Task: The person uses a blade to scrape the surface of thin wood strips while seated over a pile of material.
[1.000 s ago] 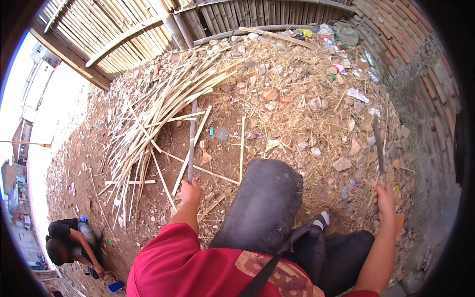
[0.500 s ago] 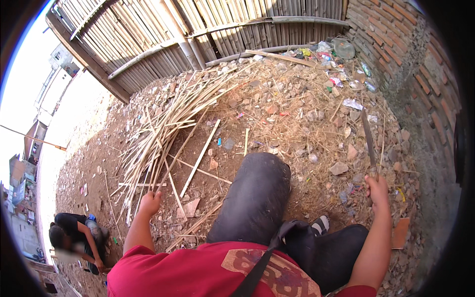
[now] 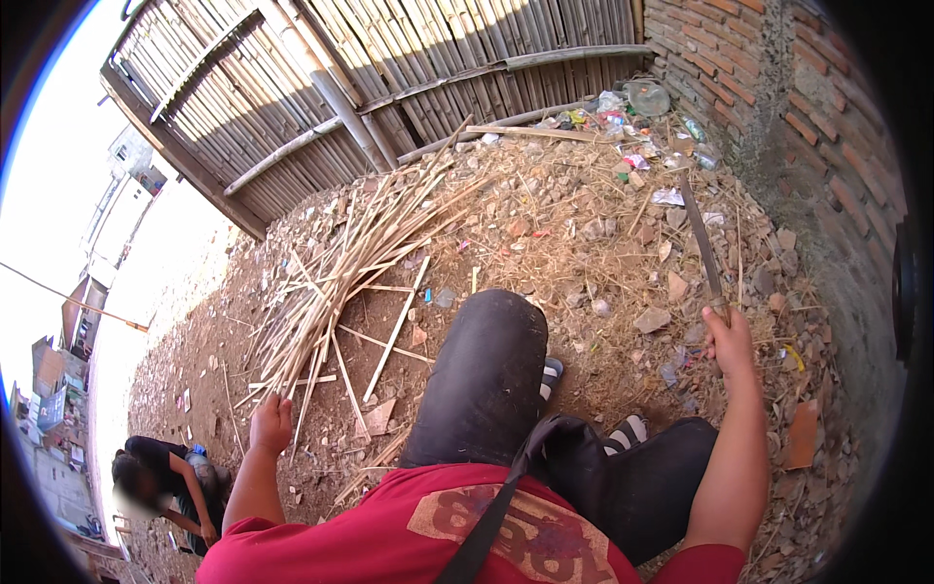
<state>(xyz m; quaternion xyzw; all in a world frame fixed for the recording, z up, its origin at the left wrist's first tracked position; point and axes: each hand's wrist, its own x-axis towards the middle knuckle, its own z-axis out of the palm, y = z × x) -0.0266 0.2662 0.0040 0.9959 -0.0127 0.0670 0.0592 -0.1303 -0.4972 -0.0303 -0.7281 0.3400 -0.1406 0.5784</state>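
My left hand [image 3: 270,423] is closed at the lower end of the heap of pale bamboo strips [image 3: 375,238], around a thin bamboo strip [image 3: 288,380] that runs up over the others. The grip itself is partly hidden by the back of the hand. At my right side, my right hand [image 3: 730,343] is wrapped around the handle of a machete [image 3: 702,238]. Its long dark blade points up and away, over the stony ground. A few loose strips, such as a single flat strip [image 3: 397,329], lie between the heap and my knee [image 3: 486,360].
Slatted bamboo fencing [image 3: 428,58] closes the far side, meeting a brick wall [image 3: 827,156] on the right. Litter [image 3: 623,112] gathers in that corner. Rubble and dry straw [image 3: 584,234] cover the ground. Another person [image 3: 175,487] crouches at the lower left.
My view has shifted slightly. My left hand has moved left and down with the strip, whose far end now lies near the fence. The machete stays in my right hand, raised a little.
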